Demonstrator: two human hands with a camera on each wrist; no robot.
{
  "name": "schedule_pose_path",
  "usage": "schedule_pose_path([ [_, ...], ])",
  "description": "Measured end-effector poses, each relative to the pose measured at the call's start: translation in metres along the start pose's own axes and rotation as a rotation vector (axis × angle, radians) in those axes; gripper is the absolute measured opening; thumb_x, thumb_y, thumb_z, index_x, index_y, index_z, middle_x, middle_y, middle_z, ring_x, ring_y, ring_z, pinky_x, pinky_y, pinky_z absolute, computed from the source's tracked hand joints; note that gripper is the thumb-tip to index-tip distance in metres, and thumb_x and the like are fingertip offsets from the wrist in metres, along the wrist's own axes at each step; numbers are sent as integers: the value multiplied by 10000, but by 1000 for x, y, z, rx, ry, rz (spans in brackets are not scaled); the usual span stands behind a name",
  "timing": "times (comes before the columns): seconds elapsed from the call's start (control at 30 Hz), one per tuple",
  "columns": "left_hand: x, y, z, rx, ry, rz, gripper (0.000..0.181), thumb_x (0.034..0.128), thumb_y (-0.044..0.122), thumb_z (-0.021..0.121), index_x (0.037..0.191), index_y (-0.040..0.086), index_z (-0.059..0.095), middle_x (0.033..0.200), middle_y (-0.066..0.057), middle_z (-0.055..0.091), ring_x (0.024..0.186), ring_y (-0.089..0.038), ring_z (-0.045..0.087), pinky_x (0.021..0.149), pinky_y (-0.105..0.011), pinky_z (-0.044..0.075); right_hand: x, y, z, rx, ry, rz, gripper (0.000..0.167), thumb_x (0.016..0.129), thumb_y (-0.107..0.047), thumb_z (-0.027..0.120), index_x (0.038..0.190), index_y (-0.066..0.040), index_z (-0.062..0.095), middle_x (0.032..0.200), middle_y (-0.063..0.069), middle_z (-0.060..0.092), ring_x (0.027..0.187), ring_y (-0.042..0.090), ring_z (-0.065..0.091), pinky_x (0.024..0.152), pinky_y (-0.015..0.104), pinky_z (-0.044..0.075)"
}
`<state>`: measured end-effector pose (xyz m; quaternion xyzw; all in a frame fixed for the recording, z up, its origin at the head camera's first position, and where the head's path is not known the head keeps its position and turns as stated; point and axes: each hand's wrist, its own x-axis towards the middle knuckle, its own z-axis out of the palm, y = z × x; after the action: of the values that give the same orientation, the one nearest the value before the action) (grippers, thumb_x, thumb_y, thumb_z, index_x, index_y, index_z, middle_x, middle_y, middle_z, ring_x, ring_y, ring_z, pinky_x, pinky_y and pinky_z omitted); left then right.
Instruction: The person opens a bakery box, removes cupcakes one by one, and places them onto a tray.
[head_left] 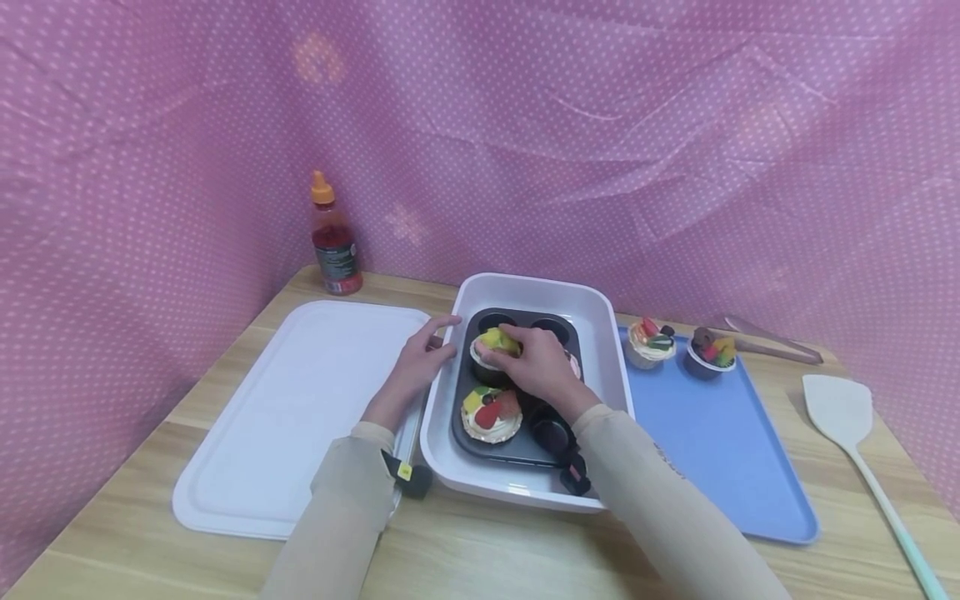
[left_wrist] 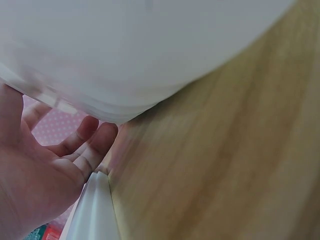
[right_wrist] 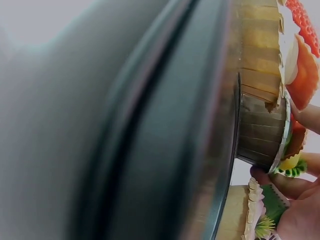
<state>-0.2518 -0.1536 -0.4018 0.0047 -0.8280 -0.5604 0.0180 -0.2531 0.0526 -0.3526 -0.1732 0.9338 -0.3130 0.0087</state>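
My right hand [head_left: 542, 360] pinches a fruit-topped cupcake [right_wrist: 262, 127] with a dark brown paper cup, at the left middle hollow of a black muffin tin [head_left: 480, 451]. The tin lies inside a white rectangular basin [head_left: 619, 367]. Nearer the front, another fruit cupcake [head_left: 491, 417] in a pale cup sits in the tin. A third cupcake [head_left: 574, 365] is mostly hidden behind my right hand. At the basin's left side, my left hand [head_left: 416, 362] touches the wall with loosely bent fingers, as the left wrist view [left_wrist: 45, 170] shows.
A white tray [head_left: 300, 417] lies on the left, with a sauce bottle [head_left: 335, 242] behind it. On the right, a blue tray [head_left: 712, 450] bears two cupcakes [head_left: 649, 343] at its back end. Brown tongs [head_left: 772, 342] and a white spatula [head_left: 840, 408] lie beyond it.
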Motion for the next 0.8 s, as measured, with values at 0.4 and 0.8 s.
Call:
schedule_pose_path([
  [0.4,-1,1,1,-8,-3,0,497,937,180,576,1425,273,550,1147,-197,657,1032,-298,630,861,-389,570,-3,3,0,67,72,-7,701,877,-543,713,1422,-119,586,1121,75,725,874,204,587,690,278,456],
  [0.8,-2,2,1,-7,10,-2,484,946,175,583,1418,274,555,1128,-193,660,1015,-291,632,857,-374,556,-5,4,-7,222,182,-21,644,815,-441,816,1354,-129,651,1225,81,712,1000,237,628,884,400,566],
])
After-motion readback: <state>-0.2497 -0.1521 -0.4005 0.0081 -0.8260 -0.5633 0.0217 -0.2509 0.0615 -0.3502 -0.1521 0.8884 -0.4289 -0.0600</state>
